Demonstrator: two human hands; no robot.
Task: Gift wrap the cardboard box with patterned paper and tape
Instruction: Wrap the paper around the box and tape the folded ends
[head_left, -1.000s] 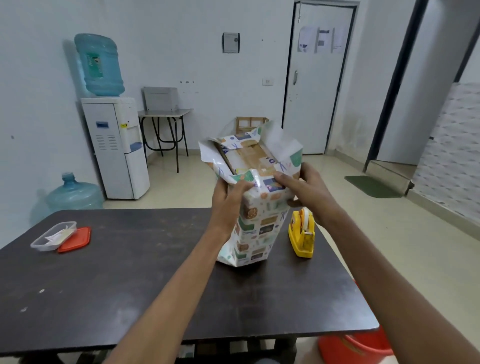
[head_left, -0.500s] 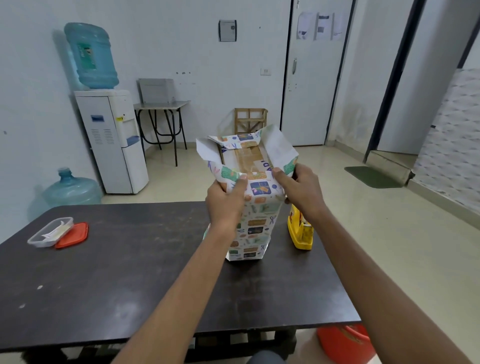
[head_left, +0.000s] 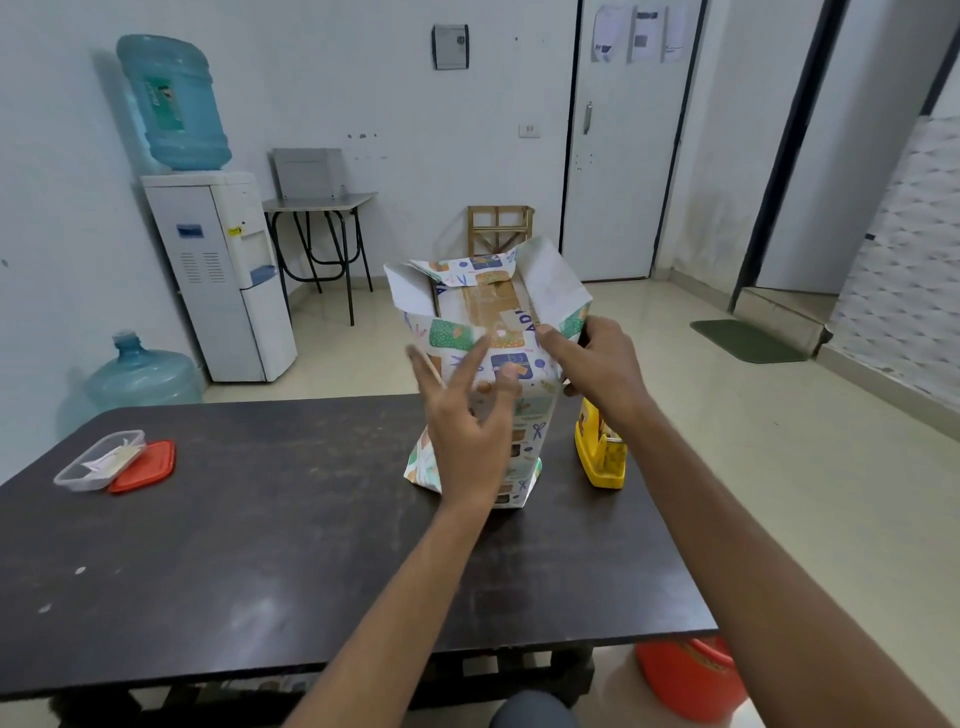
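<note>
The cardboard box (head_left: 488, 299) stands upright on the dark table (head_left: 260, 545), its sides covered in patterned paper (head_left: 535, 415). The top end is open, with white paper flaps standing up on the left and right and brown cardboard showing between them. The near flap is folded down over the top edge. My right hand (head_left: 597, 364) grips the paper at the box's top right corner, fingers on the folded flap and thumb on the side. Just in front of the box, my left hand (head_left: 467, 436) is held with its fingers spread and grips nothing.
A yellow tape dispenser (head_left: 597, 457) stands on the table right of the box. A clear plastic container (head_left: 98, 460) and its red lid (head_left: 143, 467) lie at the table's left edge. An orange bucket (head_left: 691, 675) sits on the floor under the right front corner.
My left hand has let go of the near flap and drawn back with fingers spread. The box has been set upright on the table. My right hand stays at the top corner.
</note>
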